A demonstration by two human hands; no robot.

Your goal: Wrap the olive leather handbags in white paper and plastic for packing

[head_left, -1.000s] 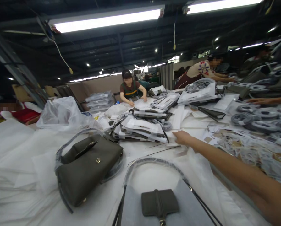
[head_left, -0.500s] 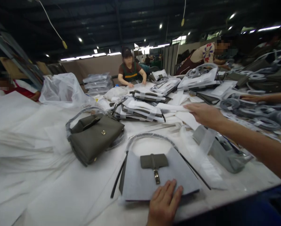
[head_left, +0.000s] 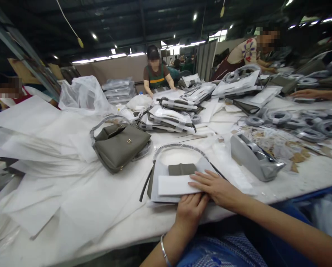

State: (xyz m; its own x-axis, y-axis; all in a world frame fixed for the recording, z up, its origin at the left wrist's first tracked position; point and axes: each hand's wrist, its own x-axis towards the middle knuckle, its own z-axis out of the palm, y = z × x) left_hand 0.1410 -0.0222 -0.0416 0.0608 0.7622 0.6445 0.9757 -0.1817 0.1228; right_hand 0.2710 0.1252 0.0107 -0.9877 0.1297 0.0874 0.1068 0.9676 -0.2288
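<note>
A dark olive handbag point(head_left: 152, 185), its front covered with pale sheeting and its handle wrapped, lies flat before me. Across its front rests a white foam strip point(head_left: 171, 185), just below the olive strap tab point(head_left: 182, 169). My right hand point(head_left: 214, 187) lies on the strip's right end, fingers spread. At the bag's lower edge is my left hand point(head_left: 192, 207), its fingers partly hidden under the right hand and strip. To the left sits another olive handbag point(head_left: 123, 146) with a wrapped handle. A grey tape dispenser point(head_left: 253, 157) stands on the right.
White sheets point(head_left: 79, 200) cover the table's left side. Wrapped bags point(head_left: 168, 118) are piled behind the near bag. Coiled wrapped handles point(head_left: 279, 116) lie at right. A person point(head_left: 156, 76) works across the table; another leans at back right, and a forearm reaches in from the right edge.
My right hand has come from the far right down onto the near bag, bringing the white strip over its buckle. The dispenser now shows uncovered. The view has shifted.
</note>
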